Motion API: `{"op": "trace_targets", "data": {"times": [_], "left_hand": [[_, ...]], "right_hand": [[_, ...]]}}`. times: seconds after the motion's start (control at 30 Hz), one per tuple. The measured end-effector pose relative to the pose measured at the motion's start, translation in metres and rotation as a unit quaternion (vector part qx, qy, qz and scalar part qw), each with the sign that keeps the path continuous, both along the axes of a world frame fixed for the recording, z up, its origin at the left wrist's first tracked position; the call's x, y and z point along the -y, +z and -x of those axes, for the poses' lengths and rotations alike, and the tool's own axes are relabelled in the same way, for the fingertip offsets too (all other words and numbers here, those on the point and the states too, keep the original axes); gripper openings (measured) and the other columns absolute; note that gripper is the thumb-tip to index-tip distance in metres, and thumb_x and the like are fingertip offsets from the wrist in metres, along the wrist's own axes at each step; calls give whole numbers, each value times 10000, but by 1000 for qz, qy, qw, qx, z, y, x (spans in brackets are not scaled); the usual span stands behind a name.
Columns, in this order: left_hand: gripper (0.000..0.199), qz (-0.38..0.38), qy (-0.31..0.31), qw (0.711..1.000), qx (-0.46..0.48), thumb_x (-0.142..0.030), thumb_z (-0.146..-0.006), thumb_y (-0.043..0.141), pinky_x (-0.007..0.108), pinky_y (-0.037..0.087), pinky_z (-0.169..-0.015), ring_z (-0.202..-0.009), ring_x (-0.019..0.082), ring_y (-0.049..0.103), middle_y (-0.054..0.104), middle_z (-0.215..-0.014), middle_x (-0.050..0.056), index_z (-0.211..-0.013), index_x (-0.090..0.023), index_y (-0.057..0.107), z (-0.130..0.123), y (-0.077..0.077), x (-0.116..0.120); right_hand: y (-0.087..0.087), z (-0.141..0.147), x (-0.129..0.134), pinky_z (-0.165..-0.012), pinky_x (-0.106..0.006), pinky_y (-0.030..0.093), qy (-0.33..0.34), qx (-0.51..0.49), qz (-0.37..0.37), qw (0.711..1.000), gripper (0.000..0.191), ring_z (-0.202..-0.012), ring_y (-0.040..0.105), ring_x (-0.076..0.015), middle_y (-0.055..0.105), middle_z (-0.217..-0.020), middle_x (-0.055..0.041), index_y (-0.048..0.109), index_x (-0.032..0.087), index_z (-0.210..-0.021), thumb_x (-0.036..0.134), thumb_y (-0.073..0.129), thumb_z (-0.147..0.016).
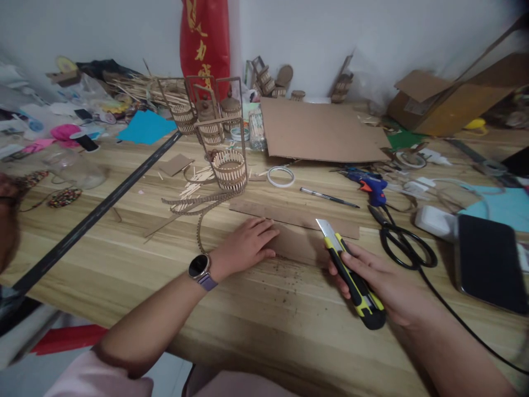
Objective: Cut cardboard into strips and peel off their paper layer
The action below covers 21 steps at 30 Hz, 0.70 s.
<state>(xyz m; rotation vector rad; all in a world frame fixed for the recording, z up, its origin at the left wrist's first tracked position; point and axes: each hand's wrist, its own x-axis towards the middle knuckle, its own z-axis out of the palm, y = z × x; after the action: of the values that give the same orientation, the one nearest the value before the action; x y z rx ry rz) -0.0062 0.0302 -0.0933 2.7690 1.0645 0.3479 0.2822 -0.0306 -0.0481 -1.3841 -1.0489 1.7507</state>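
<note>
My right hand grips a black and yellow utility knife, its blade out and pointing up and to the left. The knife is held above the right end of a piece of cardboard. My left hand, with a watch on its wrist, lies flat with fingers stretched over the left end of that cardboard. A narrow cardboard strip lies along its far side. Just beyond my left hand is a small basket made of sticks, with a tall handle, beside curled cardboard strips.
Scissors, a glue gun, a pen and a tape roll lie beyond the cardboard. A dark-screened phone is at right. A large cardboard sheet lies at the back. Part of another person shows at the left edge.
</note>
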Motion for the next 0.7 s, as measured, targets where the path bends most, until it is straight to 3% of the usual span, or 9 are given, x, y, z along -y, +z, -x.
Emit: {"op": "trace_targets", "data": {"times": [0.13, 0.27, 0.43, 0.7], "left_hand": [[506, -5, -2, 1000, 6, -472, -1046, 525, 532, 394, -1195, -1433, 323, 467, 546, -1510, 181, -1429, -143, 565, 1, -3, 0], [499, -9, -1, 1000, 8, -463, -1043, 536, 521, 397, -1194, -1434, 315, 465, 543, -1515, 174, -1433, -152, 563, 1, -4, 0], [501, -21, -2, 1000, 4, -468, -1045, 527, 516, 403, -1191, -1417, 319, 480, 547, -1508, 172, -1431, -149, 562, 0, -4, -1], [500, -37, -6, 999, 8, -450, -1040, 541, 518, 414, -1189, -1405, 338, 487, 551, -1499, 175, -1419, -124, 572, 1, -6, 0]], "right_hand": [[-3, 2, 0, -536, -276, 459, -26, -46, 17, 998, 479, -613, 561, -128, 666, -858, -18, 625, 232, -1050, 432, 868, -689], [-8, 2, 0, -576, -293, 474, -44, -99, 32, 994, 387, -658, 550, -140, 643, -874, -19, 652, 243, -1022, 280, 799, -666], [-12, 5, 1, -538, -278, 447, -51, -127, 41, 990, 363, -644, 511, -132, 619, -874, -13, 660, 252, -978, 228, 771, -633], [-5, 11, 6, -506, -263, 419, -59, -127, 51, 989, 394, -651, 503, -129, 615, -887, -21, 660, 248, -953, 205, 781, -581]]}}
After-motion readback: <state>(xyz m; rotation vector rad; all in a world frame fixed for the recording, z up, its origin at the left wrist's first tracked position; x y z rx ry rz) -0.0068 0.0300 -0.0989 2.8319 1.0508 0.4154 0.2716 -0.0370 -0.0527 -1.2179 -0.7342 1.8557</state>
